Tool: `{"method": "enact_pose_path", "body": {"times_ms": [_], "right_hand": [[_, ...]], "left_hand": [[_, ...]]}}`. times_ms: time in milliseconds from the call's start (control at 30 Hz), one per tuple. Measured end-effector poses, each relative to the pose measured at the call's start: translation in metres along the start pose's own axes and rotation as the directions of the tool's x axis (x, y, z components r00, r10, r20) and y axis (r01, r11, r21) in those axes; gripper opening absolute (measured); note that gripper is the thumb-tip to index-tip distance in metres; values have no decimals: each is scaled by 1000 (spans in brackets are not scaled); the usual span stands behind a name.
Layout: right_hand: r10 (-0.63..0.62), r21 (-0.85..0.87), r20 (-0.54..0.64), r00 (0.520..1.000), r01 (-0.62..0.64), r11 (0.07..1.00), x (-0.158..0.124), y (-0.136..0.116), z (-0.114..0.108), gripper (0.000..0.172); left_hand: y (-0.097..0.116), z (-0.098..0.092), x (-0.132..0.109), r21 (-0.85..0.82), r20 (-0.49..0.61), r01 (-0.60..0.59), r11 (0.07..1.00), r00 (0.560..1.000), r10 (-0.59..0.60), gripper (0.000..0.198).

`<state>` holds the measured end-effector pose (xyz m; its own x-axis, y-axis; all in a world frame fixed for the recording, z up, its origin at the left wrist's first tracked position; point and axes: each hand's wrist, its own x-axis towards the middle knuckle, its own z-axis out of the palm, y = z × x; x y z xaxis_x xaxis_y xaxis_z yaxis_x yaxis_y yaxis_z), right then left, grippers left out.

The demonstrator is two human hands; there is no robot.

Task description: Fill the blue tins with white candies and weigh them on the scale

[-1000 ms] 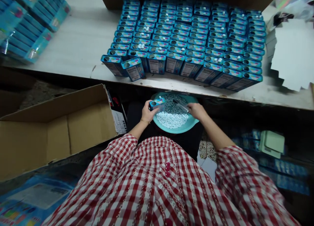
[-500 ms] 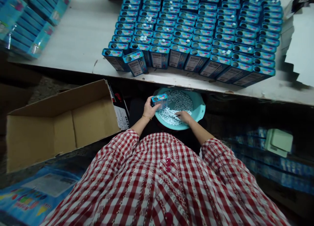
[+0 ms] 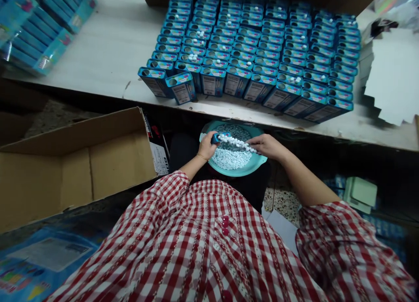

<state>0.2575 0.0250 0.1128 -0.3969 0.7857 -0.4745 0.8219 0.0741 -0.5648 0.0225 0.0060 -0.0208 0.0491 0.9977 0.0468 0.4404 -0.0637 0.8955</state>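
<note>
My left hand (image 3: 207, 145) is closed around a small blue candy box (image 3: 215, 139), tilted over the left side of a turquoise basin (image 3: 257, 164). White candies (image 3: 231, 159) like small pellets fill much of the basin. From the right, my right hand (image 3: 269, 145) grips the end of a narrow scoop heaped with a row of white candies (image 3: 236, 141). The scoop's far end meets the opening of the box; its body is mostly hidden under the candies. The basin rests at my lap, below the table edge.
Rows of upright blue boxes (image 3: 237, 81), some with candies on top, stand on the white table (image 3: 111, 44). Wrapped packs (image 3: 49, 49) lie at the left. An open cardboard carton (image 3: 75, 171) sits left of me. White sheets (image 3: 393, 75) are stacked at the right.
My right hand has risen out of the candies and moved right, now with a loaded scoop. The box in my left hand has tipped and turned toward the scoop.
</note>
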Motion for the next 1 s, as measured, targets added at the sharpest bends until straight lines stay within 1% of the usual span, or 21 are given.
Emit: {"method": "enact_pose_path", "body": {"times_ms": [67, 167, 233, 333, 400, 433, 500, 567, 633, 700, 767, 833, 900, 1000], "right_hand": [[17, -175, 46, 999, -9, 984, 5, -21, -9, 29], [54, -407, 94, 994, -11, 914, 15, -47, -16, 32], [67, -516, 114, 991, 1, 857, 20, -62, -17, 35], [66, -608, 122, 990, 22, 794, 20, -76, -21, 35], [63, -623, 103, 993, 14, 782, 14, -76, -25, 34], [61, -616, 94, 994, 10, 787, 10, -71, -27, 33], [56, -572, 79, 995, -1, 820, 3, -52, -29, 32], [78, -507, 51, 996, -42, 861, 0, -24, -23, 33], [165, -472, -26, 986, -157, 867, 6, 7, -6, 33], [278, -512, -140, 950, -310, 801, 18, 32, 20, 35], [335, -566, -184, 924, -378, 732, 32, 47, 50, 37], [346, -590, -144, 927, -361, 722, 44, 50, 81, 38], [336, -579, -71, 939, -313, 753, 52, 45, 107, 39], [314, -549, 56, 948, -234, 803, 56, 36, 135, 42]], "left_hand": [[0, 6, 0, 39, 35, -44, 998, 998, 43, 39], [-2, 10, -1, 78, 71, -91, 993, 994, 85, 39], [-3, 11, -1, 86, 79, -104, 991, 992, 97, 39], [-5, 11, 0, 75, 72, -101, 992, 993, 96, 39], [-7, 10, 0, 57, 53, -87, 995, 995, 84, 39], [-7, 8, 0, 46, 37, -76, 996, 997, 74, 39], [-9, 4, 0, 22, 2, -49, 999, 999, 49, 39], [-10, -1, -1, 2, -19, -25, 1000, 1000, 25, 38], [-10, -6, -3, -3, -32, -8, 1000, 999, 8, 37], [-10, -9, -4, 0, -51, 5, 1000, 999, -5, 36], [-11, -11, -6, -17, -64, 14, 1000, 998, -15, 36], [-12, -11, -6, -52, -76, 20, 998, 997, -24, 37], [-14, -11, -5, -83, -93, 29, 996, 995, -36, 39], [-14, -11, -2, -111, -114, 38, 993, 992, -50, 40]]}}
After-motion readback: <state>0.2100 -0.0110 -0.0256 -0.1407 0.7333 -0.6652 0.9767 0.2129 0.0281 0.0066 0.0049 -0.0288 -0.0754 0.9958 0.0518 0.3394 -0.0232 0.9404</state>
